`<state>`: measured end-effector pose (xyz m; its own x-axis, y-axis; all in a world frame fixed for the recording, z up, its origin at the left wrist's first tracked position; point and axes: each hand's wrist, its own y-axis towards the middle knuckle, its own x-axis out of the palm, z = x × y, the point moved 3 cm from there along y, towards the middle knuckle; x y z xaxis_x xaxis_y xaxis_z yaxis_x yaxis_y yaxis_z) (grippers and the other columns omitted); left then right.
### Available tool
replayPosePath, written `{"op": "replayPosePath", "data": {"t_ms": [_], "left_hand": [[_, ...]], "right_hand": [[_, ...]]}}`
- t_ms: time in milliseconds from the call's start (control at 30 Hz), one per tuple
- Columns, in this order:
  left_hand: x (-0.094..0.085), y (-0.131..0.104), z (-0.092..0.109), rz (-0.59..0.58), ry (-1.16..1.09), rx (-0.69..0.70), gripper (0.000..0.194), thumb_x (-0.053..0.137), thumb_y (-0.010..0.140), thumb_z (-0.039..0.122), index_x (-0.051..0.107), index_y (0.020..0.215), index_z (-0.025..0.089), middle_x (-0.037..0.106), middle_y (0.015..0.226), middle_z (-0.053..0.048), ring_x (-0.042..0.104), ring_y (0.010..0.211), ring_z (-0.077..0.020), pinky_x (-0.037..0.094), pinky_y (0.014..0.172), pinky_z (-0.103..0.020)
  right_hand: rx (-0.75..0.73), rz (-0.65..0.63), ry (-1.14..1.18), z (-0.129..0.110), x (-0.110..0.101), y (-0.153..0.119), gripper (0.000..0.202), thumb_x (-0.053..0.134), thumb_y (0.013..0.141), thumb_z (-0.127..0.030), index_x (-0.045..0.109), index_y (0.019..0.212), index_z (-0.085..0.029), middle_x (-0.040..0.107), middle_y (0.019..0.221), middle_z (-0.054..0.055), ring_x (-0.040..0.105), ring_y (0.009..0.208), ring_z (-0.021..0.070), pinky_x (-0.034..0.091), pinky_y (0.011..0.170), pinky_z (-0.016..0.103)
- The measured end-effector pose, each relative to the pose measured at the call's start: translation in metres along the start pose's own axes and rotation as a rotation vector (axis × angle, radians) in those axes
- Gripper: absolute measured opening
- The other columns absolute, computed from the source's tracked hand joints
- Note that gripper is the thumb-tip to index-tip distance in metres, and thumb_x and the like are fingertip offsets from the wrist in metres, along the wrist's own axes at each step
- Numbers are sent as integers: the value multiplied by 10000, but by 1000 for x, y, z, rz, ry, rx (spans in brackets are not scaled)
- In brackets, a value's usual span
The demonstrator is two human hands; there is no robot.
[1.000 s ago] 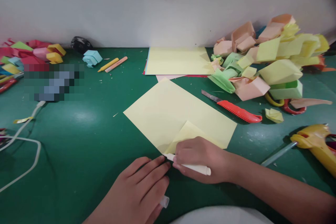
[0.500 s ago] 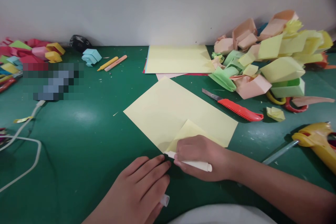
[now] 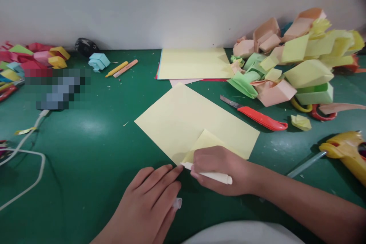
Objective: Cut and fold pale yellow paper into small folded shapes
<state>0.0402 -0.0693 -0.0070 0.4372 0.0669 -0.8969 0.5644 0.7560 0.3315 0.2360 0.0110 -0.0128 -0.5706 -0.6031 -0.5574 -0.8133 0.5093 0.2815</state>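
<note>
In the head view a pale yellow sheet of paper point(image 3: 177, 118) lies at an angle, its near corner folded over into a flap point(image 3: 203, 140). My right hand point(image 3: 220, 166) grips a white marker point(image 3: 215, 176) and rests on that flap. The marker's tip points left at the sheet's near corner. Beside it, the fingertips of my left hand point(image 3: 156, 194) touch that corner, fingers stretched forward. A translucent cap point(image 3: 177, 203) sticks out from under my left hand, held near the thumb. My right hand hides part of the flap.
A red utility knife point(image 3: 261, 118), blade exposed, lies right of the sheet. Behind are stacked coloured papers point(image 3: 194, 63) and a heap of folded paper pieces point(image 3: 309, 53). A yellow glue gun point(image 3: 343, 146) sits far right. A white cable point(image 3: 40, 167) and two markers point(image 3: 121, 68) are left.
The marker tip has shifted slightly right along the sheet's near corner. My left hand has moved slightly up and to the left, its cap with it.
</note>
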Motion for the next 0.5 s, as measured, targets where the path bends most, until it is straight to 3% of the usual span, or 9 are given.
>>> {"op": "replayPosePath", "data": {"t_ms": [500], "left_hand": [[0, 0, -3, -24, -73, -84, 225, 485, 960, 179, 690, 1048, 208, 709, 1274, -25, 596, 1007, -233, 359, 893, -398]], "right_hand": [[-65, 60, -250, -7, 3, -7, 231, 471, 971, -174, 544, 754, -195, 532, 686, 3, 429, 606, 131, 352, 528, 251]]}}
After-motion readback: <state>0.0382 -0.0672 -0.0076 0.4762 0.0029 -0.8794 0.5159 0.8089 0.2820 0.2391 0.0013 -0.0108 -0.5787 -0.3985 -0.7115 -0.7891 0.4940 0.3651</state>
